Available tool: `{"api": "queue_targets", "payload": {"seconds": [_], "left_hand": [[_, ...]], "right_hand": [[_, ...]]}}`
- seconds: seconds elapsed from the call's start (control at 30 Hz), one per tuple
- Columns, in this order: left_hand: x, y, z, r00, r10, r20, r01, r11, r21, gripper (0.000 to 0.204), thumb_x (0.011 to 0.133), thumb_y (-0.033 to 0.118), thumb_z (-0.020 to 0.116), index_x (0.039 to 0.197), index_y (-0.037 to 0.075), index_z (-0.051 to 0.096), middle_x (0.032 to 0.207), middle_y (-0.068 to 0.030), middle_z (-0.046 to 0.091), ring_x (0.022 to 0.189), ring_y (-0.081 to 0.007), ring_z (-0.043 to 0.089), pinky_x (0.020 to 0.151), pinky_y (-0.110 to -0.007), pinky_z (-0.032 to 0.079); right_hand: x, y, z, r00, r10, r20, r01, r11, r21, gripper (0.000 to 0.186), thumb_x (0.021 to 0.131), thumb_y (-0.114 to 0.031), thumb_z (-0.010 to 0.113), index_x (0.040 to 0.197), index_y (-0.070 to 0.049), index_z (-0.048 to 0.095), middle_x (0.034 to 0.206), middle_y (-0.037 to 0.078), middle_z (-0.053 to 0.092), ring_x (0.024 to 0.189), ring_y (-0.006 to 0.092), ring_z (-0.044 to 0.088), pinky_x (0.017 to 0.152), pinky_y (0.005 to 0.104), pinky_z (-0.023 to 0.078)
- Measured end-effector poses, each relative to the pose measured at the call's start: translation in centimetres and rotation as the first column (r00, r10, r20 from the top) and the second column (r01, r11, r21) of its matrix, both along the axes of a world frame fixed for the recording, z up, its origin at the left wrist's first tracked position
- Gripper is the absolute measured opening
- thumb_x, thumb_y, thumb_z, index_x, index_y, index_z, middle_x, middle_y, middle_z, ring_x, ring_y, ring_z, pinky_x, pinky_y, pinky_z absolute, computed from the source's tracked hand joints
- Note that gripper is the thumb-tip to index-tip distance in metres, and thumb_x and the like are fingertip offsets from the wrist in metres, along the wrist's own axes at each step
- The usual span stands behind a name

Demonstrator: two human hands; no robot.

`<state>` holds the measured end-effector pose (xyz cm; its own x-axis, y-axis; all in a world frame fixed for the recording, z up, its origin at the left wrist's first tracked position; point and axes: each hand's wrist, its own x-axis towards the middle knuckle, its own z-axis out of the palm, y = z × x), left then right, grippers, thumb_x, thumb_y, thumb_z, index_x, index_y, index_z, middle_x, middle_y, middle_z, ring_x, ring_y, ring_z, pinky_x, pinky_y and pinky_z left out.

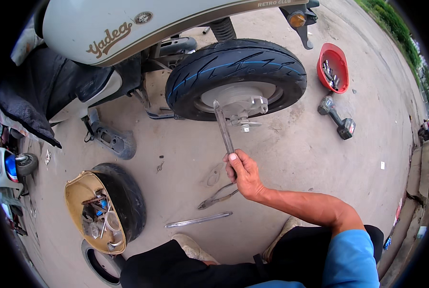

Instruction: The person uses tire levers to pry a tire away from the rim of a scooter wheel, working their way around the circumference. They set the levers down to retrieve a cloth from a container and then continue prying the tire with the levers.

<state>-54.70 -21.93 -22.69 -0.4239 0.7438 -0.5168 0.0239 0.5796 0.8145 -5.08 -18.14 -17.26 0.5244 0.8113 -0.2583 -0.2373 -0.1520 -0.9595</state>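
My right hand [245, 175] is wrapped round a long, worn tire lever [224, 127], thumb laid along its shaft. The lever points up and away, its tip in front of the wheel hub [238, 103]; whether it touches is hard to tell. That wheel, with a black tire [233, 67] marked by a blue line, sits under the white and brown body [176, 29] of a scooter. On the ground below my hand lie a pair of pliers [217, 197] and a second, shiny tire lever [198, 219]. My left hand is out of sight.
A tan container [73, 192] of tools and small parts stands left, beside black tires. At right lie a red helmet-shaped bowl [344, 60] holding sockets and a cordless power tool [336, 117]. A grey plastic part [112, 139] lies near the scooter. A curb [413, 192] runs along the right.
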Motion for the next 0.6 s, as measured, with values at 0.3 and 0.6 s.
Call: {"api": "queue_targets", "payload": {"seconds": [0.3, 0.6], "left_hand": [[16.2, 18.3, 20.9, 0.332, -0.384, -0.861, 0.94, 0.21, 0.269, 0.069, 0.077, 0.001, 0.08, 0.136, 0.001, 0.045, 0.127, -0.017, 0.059, 0.109, -0.0266, 0.06, 0.096, -0.039, 0.048], [46.9, 25.0, 22.4, 0.088, 0.134, -0.987, 0.902, -0.432, 0.022, 0.115, 0.059, 0.02, 0.094, 0.153, 0.008, 0.029, 0.155, -0.0208, 0.037, 0.134, -0.0422, 0.047, 0.104, -0.045, 0.048]], "right_hand": [[-4.9, 5.7, 0.1, 0.927, -0.327, -0.183, 0.357, 0.92, 0.164, 0.037, 0.108, -0.037, 0.047, 0.095, -0.004, 0.059, 0.065, -0.001, 0.047, 0.058, 0.009, 0.044, 0.053, 0.0275, 0.038], [-4.1, 5.7, 1.2, 0.836, -0.422, -0.352, 0.504, 0.843, 0.187, 0.037, 0.107, -0.037, 0.049, 0.093, -0.004, 0.06, 0.063, -0.003, 0.045, 0.056, 0.0067, 0.04, 0.05, 0.0264, 0.034]]}}
